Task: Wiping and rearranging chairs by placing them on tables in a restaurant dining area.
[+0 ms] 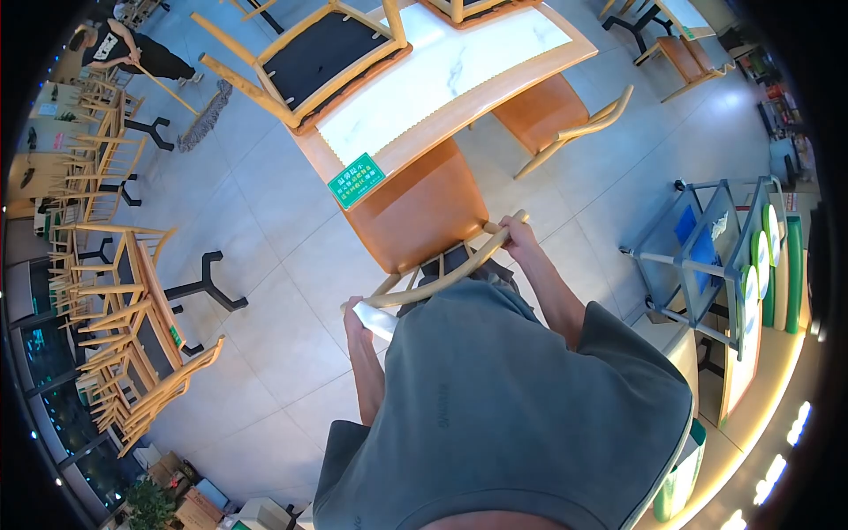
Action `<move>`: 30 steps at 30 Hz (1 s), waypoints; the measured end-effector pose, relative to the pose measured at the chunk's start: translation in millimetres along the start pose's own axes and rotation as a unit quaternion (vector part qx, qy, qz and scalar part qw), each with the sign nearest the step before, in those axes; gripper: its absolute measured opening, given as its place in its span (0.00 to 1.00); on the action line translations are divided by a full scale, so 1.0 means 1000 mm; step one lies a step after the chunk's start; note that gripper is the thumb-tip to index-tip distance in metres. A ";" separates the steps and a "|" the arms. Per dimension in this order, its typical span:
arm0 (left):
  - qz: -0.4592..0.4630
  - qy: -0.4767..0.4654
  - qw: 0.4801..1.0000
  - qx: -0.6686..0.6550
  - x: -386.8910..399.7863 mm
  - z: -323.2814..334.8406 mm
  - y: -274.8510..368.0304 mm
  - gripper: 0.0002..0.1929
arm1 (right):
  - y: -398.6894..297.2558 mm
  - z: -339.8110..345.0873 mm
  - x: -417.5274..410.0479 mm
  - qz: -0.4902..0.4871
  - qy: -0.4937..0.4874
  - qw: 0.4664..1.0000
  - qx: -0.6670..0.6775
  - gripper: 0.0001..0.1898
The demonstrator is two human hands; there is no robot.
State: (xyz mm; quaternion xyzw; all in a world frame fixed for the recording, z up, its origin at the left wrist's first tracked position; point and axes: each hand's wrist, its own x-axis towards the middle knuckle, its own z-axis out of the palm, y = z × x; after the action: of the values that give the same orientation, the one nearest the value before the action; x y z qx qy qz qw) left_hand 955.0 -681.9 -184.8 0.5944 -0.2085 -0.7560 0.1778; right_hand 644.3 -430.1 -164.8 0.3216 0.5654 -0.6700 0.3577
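Observation:
In front of me stands a wooden chair with a tan leather-like seat [424, 205], its front part under the table edge. My right hand [520, 238] grips the right end of its curved wooden top rail [457, 275]. My left hand [356, 324] is closed around the rail's left end. A white, flat thing [376, 321], perhaps a folded cloth or paper, shows beside the left hand, against the rail. The table [457, 73] has a white marble-look top with a wooden rim. A green sign with writing [356, 181] lies on its near left corner.
An upturned chair [324, 59] rests on the tabletop; another chair [543, 116] stands at its right. A grey trolley [689, 258] is at the right. Leftward, chairs [112, 311] sit upturned on tables. A person [132, 50] pushes a mop [205, 116] at the far left.

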 end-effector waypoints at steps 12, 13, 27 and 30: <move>-0.009 -0.005 1.000 -0.004 0.035 0.028 -0.018 0.10 | 0.003 -0.030 0.061 0.005 -0.008 0.998 0.065 0.13; -0.016 -0.004 1.000 -0.001 0.038 0.035 -0.018 0.10 | -0.003 -0.029 0.065 0.008 -0.002 0.998 0.065 0.13; -0.114 0.020 0.993 0.002 0.090 0.091 -0.044 0.08 | -0.058 -0.016 0.163 0.062 -0.011 0.998 0.001 0.15; -0.126 0.039 0.991 0.028 0.091 0.105 -0.038 0.07 | -0.060 -0.016 0.173 0.086 0.008 0.996 -0.005 0.15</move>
State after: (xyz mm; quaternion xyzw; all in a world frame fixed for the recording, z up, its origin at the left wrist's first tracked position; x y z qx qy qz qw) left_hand 831.4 -685.8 -258.5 0.6495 -0.1463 -0.7426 0.0725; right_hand 501.3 -428.2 -280.4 0.3729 0.5416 -0.6313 0.4111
